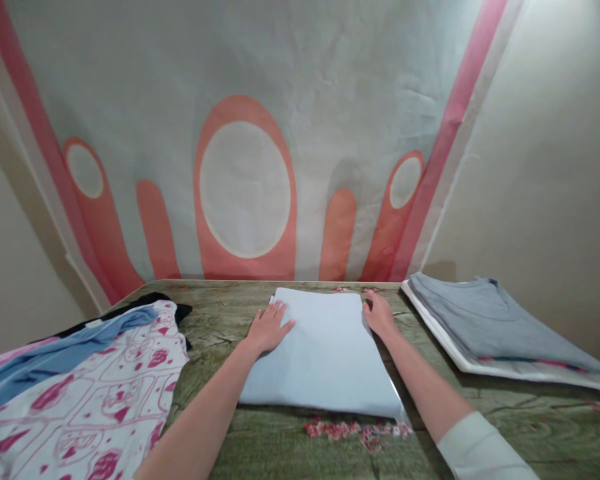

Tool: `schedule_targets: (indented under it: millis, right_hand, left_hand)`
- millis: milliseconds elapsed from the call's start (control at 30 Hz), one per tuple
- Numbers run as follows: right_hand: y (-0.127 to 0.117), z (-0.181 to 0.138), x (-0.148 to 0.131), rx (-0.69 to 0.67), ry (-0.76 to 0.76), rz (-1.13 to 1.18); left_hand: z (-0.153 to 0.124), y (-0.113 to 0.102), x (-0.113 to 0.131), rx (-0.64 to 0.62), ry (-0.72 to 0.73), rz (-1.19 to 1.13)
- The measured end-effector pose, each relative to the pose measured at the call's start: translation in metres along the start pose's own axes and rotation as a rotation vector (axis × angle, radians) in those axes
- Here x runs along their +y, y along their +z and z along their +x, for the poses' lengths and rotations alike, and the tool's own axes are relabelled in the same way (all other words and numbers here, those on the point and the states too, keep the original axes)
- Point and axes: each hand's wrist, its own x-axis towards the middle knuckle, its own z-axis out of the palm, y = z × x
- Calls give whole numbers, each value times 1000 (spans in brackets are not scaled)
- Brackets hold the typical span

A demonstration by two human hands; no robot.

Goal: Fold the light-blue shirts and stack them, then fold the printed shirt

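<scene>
A folded pale blue garment (325, 353) lies in the middle of a green patterned table (530, 427). My left hand (269, 327) rests flat on its far left part, fingers stretched out and slightly apart. My right hand (379, 313) lies at the garment's far right corner, fingers curved over the edge; it seems to press the cloth rather than hold it.
A loose pile of clothes lies at the left: a white cloth with pink print (105, 393), a blue garment (65, 347) and something black (155, 300). At the right, a folded grey shirt (485, 320) tops a small stack. A hanging cloth with orange shapes (245, 187) covers the wall behind.
</scene>
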Motion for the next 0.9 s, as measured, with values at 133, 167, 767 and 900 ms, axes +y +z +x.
schedule_targets:
  millis: [133, 167, 767, 900]
  right_hand:
    - [-5, 1, 8, 67, 76, 32]
    - [-7, 1, 9, 72, 88, 43]
    - [10, 20, -7, -137, 182, 60]
    - [19, 36, -8, -162, 203, 13]
  left_hand:
    - [3, 6, 0, 44, 15, -1]
    - [3, 8, 0, 59, 15, -1]
    - [62, -15, -18, 171, -327, -345]
    - [80, -12, -20, 137, -373, -440]
